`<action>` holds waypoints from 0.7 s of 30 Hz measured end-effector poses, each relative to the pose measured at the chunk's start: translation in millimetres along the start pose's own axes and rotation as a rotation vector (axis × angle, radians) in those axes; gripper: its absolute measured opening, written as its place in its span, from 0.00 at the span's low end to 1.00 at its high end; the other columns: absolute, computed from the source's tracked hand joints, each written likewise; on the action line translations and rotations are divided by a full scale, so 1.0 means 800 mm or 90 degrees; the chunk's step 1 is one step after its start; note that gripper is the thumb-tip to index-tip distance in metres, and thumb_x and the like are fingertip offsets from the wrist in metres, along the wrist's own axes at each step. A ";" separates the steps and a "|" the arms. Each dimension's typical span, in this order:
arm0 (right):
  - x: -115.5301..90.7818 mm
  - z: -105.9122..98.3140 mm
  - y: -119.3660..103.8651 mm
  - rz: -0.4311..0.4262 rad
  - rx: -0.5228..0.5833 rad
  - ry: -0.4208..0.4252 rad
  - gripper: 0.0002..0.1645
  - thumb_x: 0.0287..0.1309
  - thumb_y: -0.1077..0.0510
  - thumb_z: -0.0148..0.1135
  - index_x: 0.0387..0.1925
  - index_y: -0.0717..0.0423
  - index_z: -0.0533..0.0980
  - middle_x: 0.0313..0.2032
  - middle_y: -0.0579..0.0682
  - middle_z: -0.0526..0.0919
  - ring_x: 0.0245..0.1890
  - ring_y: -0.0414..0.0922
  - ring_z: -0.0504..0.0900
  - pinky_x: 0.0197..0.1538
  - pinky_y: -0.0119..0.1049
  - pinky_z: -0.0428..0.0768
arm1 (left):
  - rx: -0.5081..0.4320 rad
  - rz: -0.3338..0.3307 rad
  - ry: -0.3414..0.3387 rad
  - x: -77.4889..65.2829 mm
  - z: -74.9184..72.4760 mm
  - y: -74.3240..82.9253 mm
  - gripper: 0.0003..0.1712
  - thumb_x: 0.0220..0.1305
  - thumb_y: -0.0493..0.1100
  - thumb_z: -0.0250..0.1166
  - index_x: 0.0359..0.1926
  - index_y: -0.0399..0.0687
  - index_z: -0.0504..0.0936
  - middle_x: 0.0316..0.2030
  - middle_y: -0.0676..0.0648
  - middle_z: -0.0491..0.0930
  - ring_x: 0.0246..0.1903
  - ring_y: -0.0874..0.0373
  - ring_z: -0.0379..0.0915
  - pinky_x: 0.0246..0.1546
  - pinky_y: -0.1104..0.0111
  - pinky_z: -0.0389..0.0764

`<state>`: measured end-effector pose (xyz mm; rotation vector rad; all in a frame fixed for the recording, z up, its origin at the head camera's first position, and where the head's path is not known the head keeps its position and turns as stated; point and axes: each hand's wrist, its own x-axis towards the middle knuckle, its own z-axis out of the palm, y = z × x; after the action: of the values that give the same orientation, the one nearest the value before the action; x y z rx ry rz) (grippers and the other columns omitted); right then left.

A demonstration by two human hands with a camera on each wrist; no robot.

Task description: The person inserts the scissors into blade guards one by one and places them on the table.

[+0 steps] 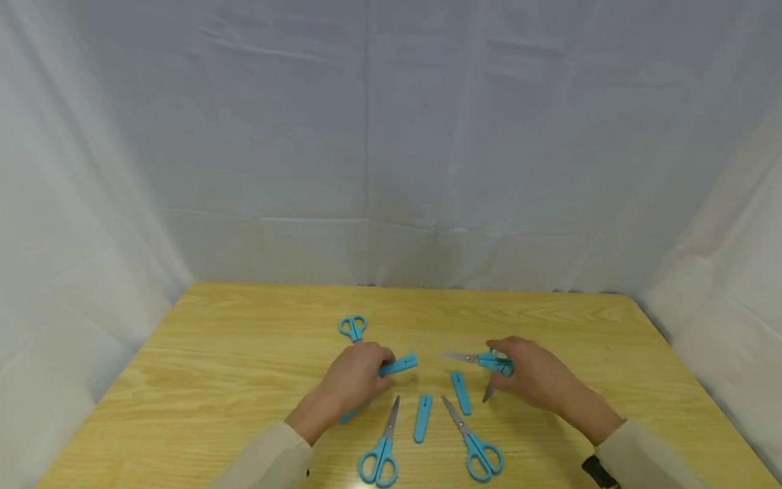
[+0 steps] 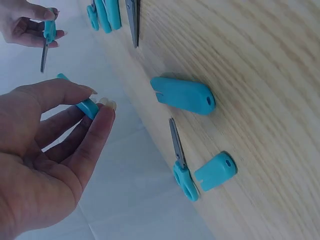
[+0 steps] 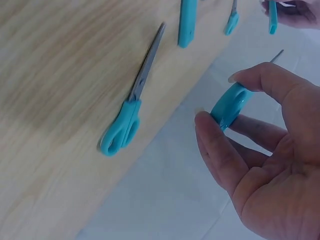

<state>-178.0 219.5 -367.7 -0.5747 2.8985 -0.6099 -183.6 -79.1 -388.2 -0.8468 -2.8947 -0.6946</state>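
Observation:
My left hand [image 1: 360, 373] pinches a blue scissors cover [image 1: 403, 364] between thumb and fingers, its slotted end pointing right, above the table. Across from it, my right hand [image 1: 528, 370] holds a pair of scissors [image 1: 495, 362] by the blue handles, blades pointing left toward the cover. A gap separates blade tip and cover. In the right wrist view, thumb and fingertips grip the scissors' handle loops [image 3: 231, 106]. Below the right hand lie other scissors, of which the blade [image 1: 489, 391] shows; the head view hides their handles.
Between the hands lie two blue covers [image 1: 423, 419]. Scissors [image 1: 381, 455] and another pair [image 1: 479, 455] lie nearer me. Beyond the left hand are more scissors [image 1: 352, 329]; a cover [image 1: 354, 411] is partly hidden under the left wrist. White cloth [image 1: 391, 170] surrounds the wooden table [image 1: 244, 326].

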 end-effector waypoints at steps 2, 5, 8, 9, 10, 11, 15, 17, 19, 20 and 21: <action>-0.003 0.005 -0.006 0.009 0.007 0.003 0.29 0.56 0.59 0.62 0.60 0.63 0.71 0.54 0.60 0.76 0.47 0.52 0.78 0.44 0.47 0.76 | 0.002 0.001 0.002 -0.004 0.001 0.002 0.03 0.55 0.35 0.66 0.32 0.43 0.85 0.23 0.55 0.78 0.21 0.65 0.67 0.23 0.71 0.72; -0.005 0.013 -0.010 0.021 0.019 0.003 0.29 0.55 0.60 0.61 0.60 0.63 0.72 0.54 0.59 0.76 0.37 0.46 0.78 0.40 0.44 0.74 | -0.004 0.002 0.000 -0.007 0.003 0.004 0.03 0.54 0.34 0.66 0.31 0.43 0.85 0.22 0.56 0.77 0.19 0.66 0.65 0.21 0.72 0.70; -0.006 0.020 -0.012 0.021 0.014 0.015 0.30 0.53 0.60 0.61 0.59 0.62 0.72 0.53 0.56 0.77 0.31 0.41 0.73 0.37 0.40 0.72 | -0.003 0.002 0.000 -0.010 0.006 0.005 0.03 0.53 0.34 0.66 0.31 0.44 0.85 0.23 0.56 0.77 0.20 0.67 0.67 0.23 0.72 0.72; -0.007 0.022 -0.013 0.017 0.011 0.019 0.29 0.53 0.60 0.62 0.59 0.62 0.73 0.52 0.55 0.78 0.29 0.40 0.72 0.36 0.39 0.72 | -0.001 0.000 -0.001 -0.011 0.006 0.006 0.04 0.53 0.34 0.67 0.32 0.44 0.85 0.24 0.56 0.78 0.21 0.67 0.68 0.24 0.72 0.73; -0.007 0.024 -0.014 0.011 0.007 0.024 0.29 0.54 0.60 0.63 0.59 0.62 0.73 0.51 0.54 0.78 0.30 0.40 0.72 0.36 0.38 0.72 | -0.002 -0.002 -0.002 -0.011 0.007 0.007 0.04 0.53 0.34 0.67 0.33 0.44 0.85 0.24 0.56 0.79 0.22 0.67 0.69 0.25 0.71 0.74; -0.007 0.026 -0.014 0.005 0.000 0.031 0.29 0.54 0.60 0.64 0.58 0.62 0.73 0.50 0.53 0.78 0.32 0.40 0.74 0.37 0.38 0.73 | -0.003 -0.005 -0.004 -0.012 0.007 0.008 0.05 0.54 0.34 0.67 0.33 0.44 0.85 0.25 0.56 0.79 0.22 0.67 0.69 0.25 0.71 0.75; -0.010 0.033 -0.018 -0.013 -0.017 0.043 0.28 0.54 0.59 0.66 0.57 0.62 0.74 0.51 0.53 0.78 0.47 0.49 0.77 0.41 0.41 0.77 | 0.000 -0.006 -0.010 -0.016 0.008 0.010 0.05 0.54 0.35 0.67 0.34 0.44 0.85 0.25 0.56 0.78 0.24 0.66 0.71 0.26 0.71 0.75; -0.011 0.036 -0.020 -0.015 -0.025 0.048 0.27 0.54 0.59 0.66 0.57 0.62 0.74 0.52 0.55 0.78 0.51 0.52 0.77 0.44 0.43 0.78 | 0.006 -0.001 -0.012 -0.019 0.010 0.010 0.05 0.54 0.35 0.67 0.34 0.44 0.85 0.24 0.55 0.78 0.24 0.65 0.71 0.26 0.71 0.75; -0.012 0.038 -0.021 -0.013 -0.029 0.051 0.27 0.53 0.59 0.66 0.56 0.61 0.75 0.52 0.55 0.78 0.51 0.53 0.77 0.44 0.44 0.78 | 0.010 0.004 -0.012 -0.021 0.011 0.009 0.05 0.54 0.34 0.66 0.34 0.44 0.85 0.25 0.54 0.78 0.25 0.65 0.72 0.26 0.71 0.75; -0.012 0.039 -0.021 -0.013 -0.032 0.053 0.27 0.53 0.59 0.66 0.56 0.61 0.75 0.51 0.55 0.79 0.49 0.53 0.78 0.43 0.44 0.78 | 0.011 0.008 -0.011 -0.022 0.012 0.008 0.05 0.54 0.34 0.66 0.34 0.43 0.85 0.25 0.54 0.78 0.25 0.64 0.73 0.26 0.71 0.75; -0.012 0.040 -0.022 -0.012 -0.034 0.054 0.27 0.52 0.59 0.66 0.55 0.60 0.75 0.51 0.55 0.79 0.49 0.53 0.78 0.43 0.44 0.78 | 0.011 0.011 -0.010 -0.023 0.012 0.008 0.05 0.54 0.34 0.66 0.34 0.43 0.85 0.25 0.54 0.79 0.25 0.64 0.73 0.26 0.71 0.76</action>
<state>-157.1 196.9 -388.9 -0.5975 3.0000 -0.5729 -164.0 -79.2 -397.4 -0.8784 -2.8993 -0.6646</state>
